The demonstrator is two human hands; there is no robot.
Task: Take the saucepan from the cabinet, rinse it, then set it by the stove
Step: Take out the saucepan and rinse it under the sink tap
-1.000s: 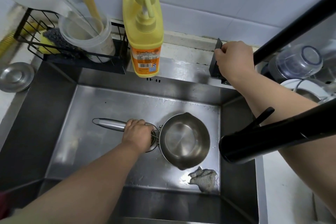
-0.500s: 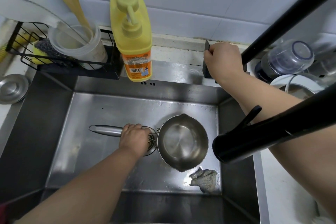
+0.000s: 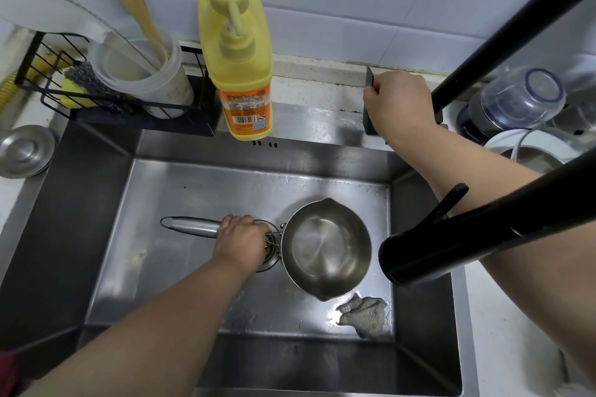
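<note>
Wire rack: we see a sponge | plastic tub: utensils stand inside | sink: our left hand clenches the saucepan handle; its bowl appears empty | our right hand grasps the black faucet control.

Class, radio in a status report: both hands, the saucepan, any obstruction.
Left hand gripping round steel saucepan handle, pan in sink. Right hand on black tap control. No water visible. Grey cloth beside pan.
</note>
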